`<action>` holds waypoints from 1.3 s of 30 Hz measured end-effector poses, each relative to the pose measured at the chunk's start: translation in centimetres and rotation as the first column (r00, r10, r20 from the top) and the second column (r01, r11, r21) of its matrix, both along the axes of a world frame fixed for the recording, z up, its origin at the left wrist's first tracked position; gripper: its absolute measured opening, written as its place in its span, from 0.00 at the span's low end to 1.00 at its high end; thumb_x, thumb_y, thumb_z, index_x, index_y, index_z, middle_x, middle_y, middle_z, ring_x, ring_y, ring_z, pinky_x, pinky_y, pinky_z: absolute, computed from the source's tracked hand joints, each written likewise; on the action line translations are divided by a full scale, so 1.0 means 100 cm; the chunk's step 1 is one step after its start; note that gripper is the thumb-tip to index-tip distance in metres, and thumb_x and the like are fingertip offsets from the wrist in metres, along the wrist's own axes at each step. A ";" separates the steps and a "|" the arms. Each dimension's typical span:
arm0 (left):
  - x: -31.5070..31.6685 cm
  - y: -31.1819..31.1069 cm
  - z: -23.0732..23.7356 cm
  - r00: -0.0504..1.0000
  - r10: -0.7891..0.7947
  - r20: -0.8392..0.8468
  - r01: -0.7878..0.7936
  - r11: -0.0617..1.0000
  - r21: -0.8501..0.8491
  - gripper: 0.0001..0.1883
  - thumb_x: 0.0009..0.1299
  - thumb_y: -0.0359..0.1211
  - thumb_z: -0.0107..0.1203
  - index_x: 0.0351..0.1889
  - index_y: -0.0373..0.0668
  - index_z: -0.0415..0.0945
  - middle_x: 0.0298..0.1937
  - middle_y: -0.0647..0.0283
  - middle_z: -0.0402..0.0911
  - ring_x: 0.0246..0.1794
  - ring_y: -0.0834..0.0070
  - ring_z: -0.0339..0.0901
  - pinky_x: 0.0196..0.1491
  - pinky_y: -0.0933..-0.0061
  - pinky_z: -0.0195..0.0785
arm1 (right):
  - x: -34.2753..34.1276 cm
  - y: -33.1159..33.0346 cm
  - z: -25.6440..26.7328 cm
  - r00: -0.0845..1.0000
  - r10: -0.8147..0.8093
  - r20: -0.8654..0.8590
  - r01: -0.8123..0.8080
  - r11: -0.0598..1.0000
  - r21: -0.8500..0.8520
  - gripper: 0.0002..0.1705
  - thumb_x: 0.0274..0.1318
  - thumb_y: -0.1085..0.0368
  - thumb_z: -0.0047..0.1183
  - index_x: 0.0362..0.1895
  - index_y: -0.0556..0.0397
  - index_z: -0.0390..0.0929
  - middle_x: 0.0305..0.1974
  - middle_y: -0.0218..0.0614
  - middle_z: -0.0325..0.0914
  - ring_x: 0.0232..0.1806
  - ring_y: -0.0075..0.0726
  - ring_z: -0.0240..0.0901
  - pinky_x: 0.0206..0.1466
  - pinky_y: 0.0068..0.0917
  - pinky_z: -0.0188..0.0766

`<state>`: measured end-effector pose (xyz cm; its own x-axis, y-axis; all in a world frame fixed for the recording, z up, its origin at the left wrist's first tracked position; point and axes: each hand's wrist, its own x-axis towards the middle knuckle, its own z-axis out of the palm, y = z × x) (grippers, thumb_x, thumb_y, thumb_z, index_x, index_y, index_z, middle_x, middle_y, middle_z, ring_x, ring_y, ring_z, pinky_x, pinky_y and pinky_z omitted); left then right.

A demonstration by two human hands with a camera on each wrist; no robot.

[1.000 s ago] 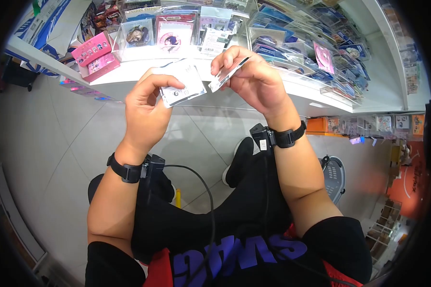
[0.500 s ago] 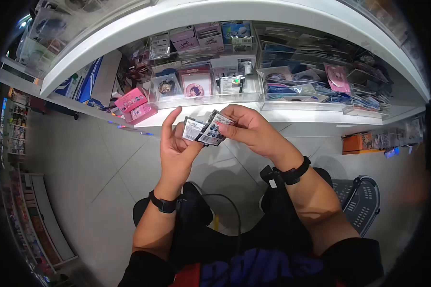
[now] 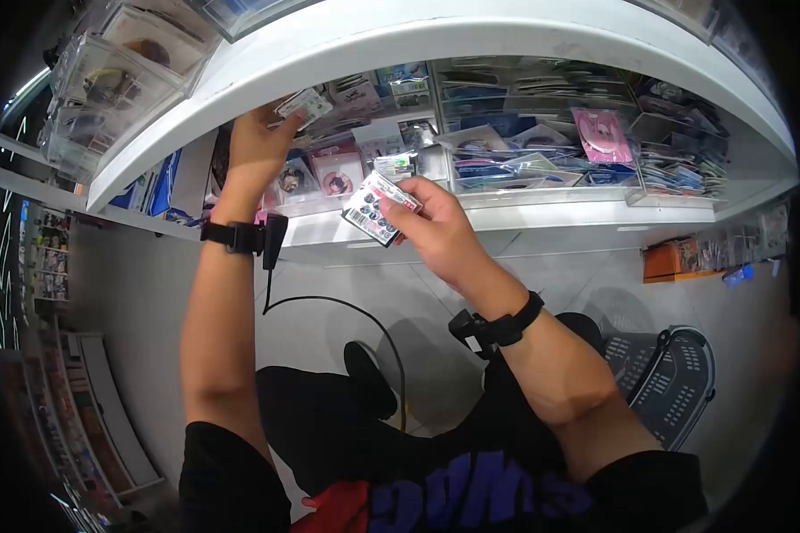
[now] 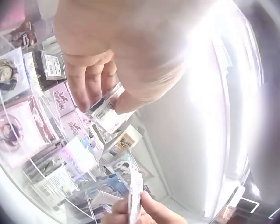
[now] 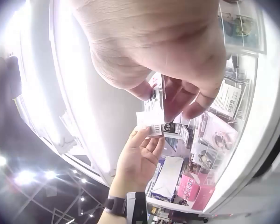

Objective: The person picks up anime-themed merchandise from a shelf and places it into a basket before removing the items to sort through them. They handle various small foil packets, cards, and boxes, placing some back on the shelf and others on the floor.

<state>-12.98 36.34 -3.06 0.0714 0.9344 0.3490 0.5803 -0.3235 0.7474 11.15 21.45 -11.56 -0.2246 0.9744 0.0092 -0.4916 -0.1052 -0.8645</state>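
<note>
My left hand [image 3: 260,151] reaches into the shelf at the back left and pinches a small flat packet [image 3: 304,108] with a white barcode label. In the left wrist view that packet [image 4: 109,113] sits between thumb and fingers, over the row of upright packets. Nearer to me, in front of the shelf edge, my right hand [image 3: 436,229] holds another flat packet [image 3: 373,211], printed with small round dark figures and a barcode. Its thumb lies on the printed face, the fingers behind. The left wrist view shows this packet [image 4: 135,198] nearly edge-on.
Clear bins [image 3: 542,191] of bagged goods fill the white shelf [image 3: 587,216]. A white upper ledge [image 3: 471,40] curves above my hands. A grey basket [image 3: 676,386] stands on the floor at right. A cable [image 3: 364,313] runs from my left wrist.
The two hands were close together, their packets overlapping half a second ago. My left hand has since moved up and left into the shelf with its packet; the right keeps its packet low.
</note>
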 end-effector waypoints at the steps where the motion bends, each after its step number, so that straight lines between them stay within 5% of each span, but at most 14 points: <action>1: -0.006 0.018 -0.001 0.979 0.043 -0.198 -0.032 0.998 0.062 0.15 0.74 0.23 0.68 0.56 0.35 0.78 0.51 0.62 0.85 0.48 0.76 0.83 0.51 0.72 0.76 | 0.002 -0.001 -0.003 0.998 0.031 0.063 -0.033 0.999 0.032 0.12 0.75 0.61 0.63 0.53 0.55 0.82 0.42 0.28 0.85 0.36 0.16 0.76 0.41 0.22 0.73; 3: -0.014 0.040 -0.006 0.935 0.017 -0.353 0.069 0.970 0.231 0.13 0.73 0.24 0.68 0.53 0.35 0.80 0.49 0.63 0.85 0.48 0.75 0.82 0.51 0.71 0.75 | 0.003 -0.007 0.003 0.990 0.072 0.118 -0.074 0.997 0.011 0.11 0.76 0.62 0.62 0.54 0.54 0.81 0.43 0.26 0.86 0.39 0.16 0.77 0.44 0.21 0.74; 13: -0.017 0.061 -0.006 0.853 -0.195 -0.485 0.187 0.980 -0.064 0.12 0.78 0.27 0.61 0.57 0.38 0.80 0.48 0.60 0.87 0.49 0.70 0.84 0.57 0.68 0.75 | 0.008 -0.013 0.002 0.980 0.160 0.116 -0.166 0.985 0.044 0.14 0.74 0.61 0.65 0.55 0.56 0.81 0.44 0.28 0.86 0.42 0.15 0.78 0.44 0.22 0.75; 16: -0.006 0.052 0.001 0.793 -0.194 -0.577 0.142 0.981 -0.135 0.11 0.76 0.26 0.61 0.54 0.37 0.82 0.44 0.58 0.88 0.46 0.71 0.84 0.55 0.69 0.76 | 0.002 -0.013 -0.001 0.990 0.120 0.074 -0.125 0.990 0.065 0.12 0.74 0.61 0.64 0.50 0.56 0.81 0.38 0.28 0.84 0.35 0.16 0.74 0.39 0.23 0.73; 23: -0.009 0.059 -0.003 0.773 -0.236 -0.589 0.112 0.964 -0.240 0.12 0.80 0.28 0.56 0.57 0.37 0.83 0.46 0.59 0.90 0.46 0.72 0.84 0.54 0.68 0.76 | 0.002 -0.014 0.008 0.986 0.138 0.097 -0.146 0.985 0.087 0.14 0.73 0.60 0.65 0.51 0.57 0.81 0.39 0.30 0.85 0.37 0.18 0.77 0.41 0.24 0.75; 25: -0.009 0.061 -0.003 0.748 -0.232 -0.622 0.065 0.958 -0.280 0.12 0.80 0.29 0.54 0.57 0.38 0.83 0.48 0.58 0.90 0.48 0.70 0.84 0.56 0.67 0.75 | 0.003 -0.014 0.002 0.980 0.168 0.105 -0.174 0.983 0.050 0.17 0.73 0.57 0.66 0.54 0.56 0.81 0.40 0.27 0.85 0.38 0.14 0.75 0.37 0.20 0.69; 29: -0.012 0.061 -0.005 0.707 -0.263 -0.657 0.097 0.956 -0.278 0.19 0.77 0.26 0.49 0.62 0.38 0.83 0.59 0.50 0.88 0.60 0.60 0.85 0.66 0.65 0.72 | 0.005 -0.016 0.011 0.980 0.160 0.119 -0.165 0.986 0.034 0.14 0.73 0.59 0.65 0.50 0.56 0.81 0.38 0.30 0.85 0.37 0.19 0.77 0.39 0.25 0.76; 33: -0.016 0.058 -0.007 0.740 -0.268 -0.616 0.135 0.958 -0.254 0.22 0.74 0.23 0.47 0.64 0.36 0.82 0.61 0.48 0.88 0.64 0.56 0.85 0.68 0.63 0.72 | 0.008 -0.017 0.016 0.973 0.182 0.142 -0.187 0.982 0.024 0.15 0.73 0.58 0.65 0.50 0.57 0.81 0.38 0.30 0.85 0.36 0.19 0.77 0.39 0.25 0.76; 39: -0.015 0.046 0.000 0.713 -0.193 -0.674 0.213 0.976 -0.054 0.14 0.71 0.23 0.52 0.51 0.36 0.83 0.51 0.50 0.88 0.49 0.56 0.85 0.57 0.61 0.76 | 0.003 -0.016 0.010 0.977 0.175 0.119 -0.182 0.982 0.053 0.15 0.74 0.58 0.64 0.51 0.57 0.81 0.38 0.30 0.84 0.36 0.18 0.77 0.38 0.25 0.75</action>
